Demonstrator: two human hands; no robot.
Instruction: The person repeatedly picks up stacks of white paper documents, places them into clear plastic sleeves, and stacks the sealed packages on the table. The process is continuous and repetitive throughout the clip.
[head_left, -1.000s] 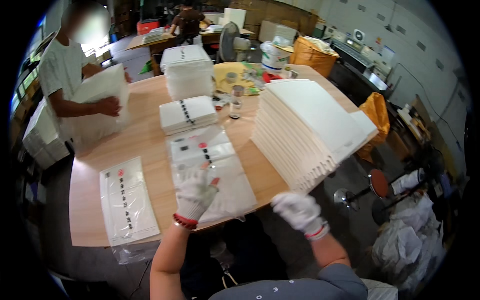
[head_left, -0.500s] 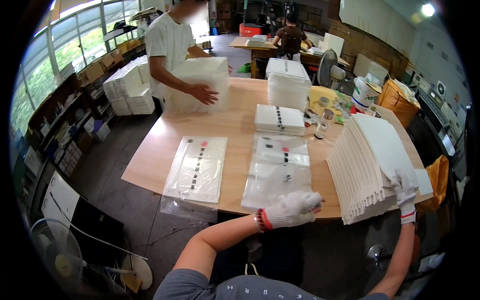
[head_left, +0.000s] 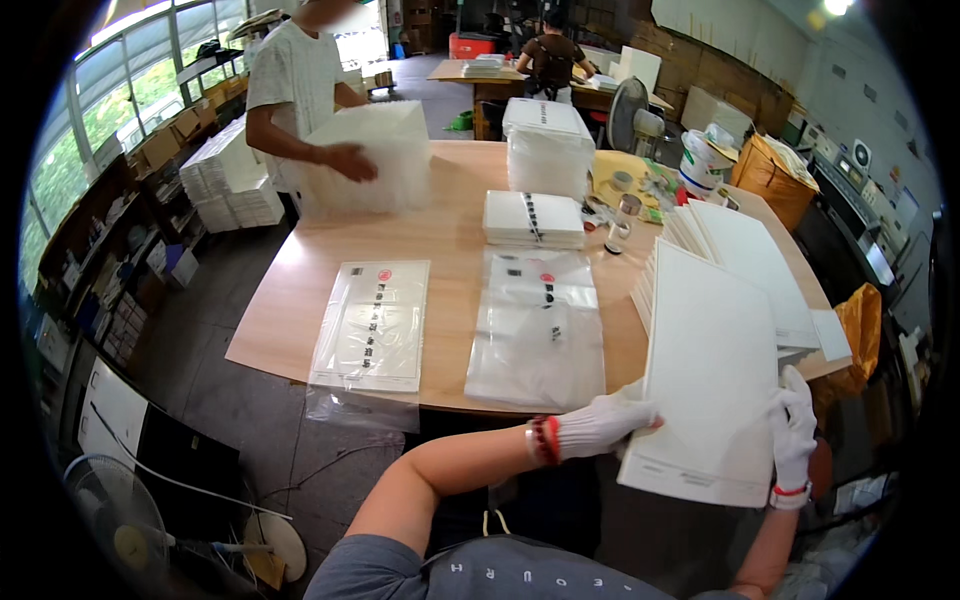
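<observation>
My gloved left hand grips the lower left edge of a white paper bundle, its thumb on top. On the bundle's lower right edge, my gloved right hand is closed. The bundle is tilted at the table's near right edge, with faint print along its bottom. Behind it stands the larger fanned pile of white paper bundles, partly hidden. Left of my hands lies a flat clear plastic bag with dark print and a red mark. Further left is a bagged white bundle, its loose plastic end hanging over the table edge.
Packed bundles form a low stack and a taller stack further back. A clear jar stands beside them. Across the wooden table, a person handles a plastic-wrapped block. A fan stands lower left.
Both hands have taken one bundle off the fanned pile, toward me. My left hand moved right slightly to grip it. The person opposite shifted a hand along the wrapped block. The view shifted slightly.
</observation>
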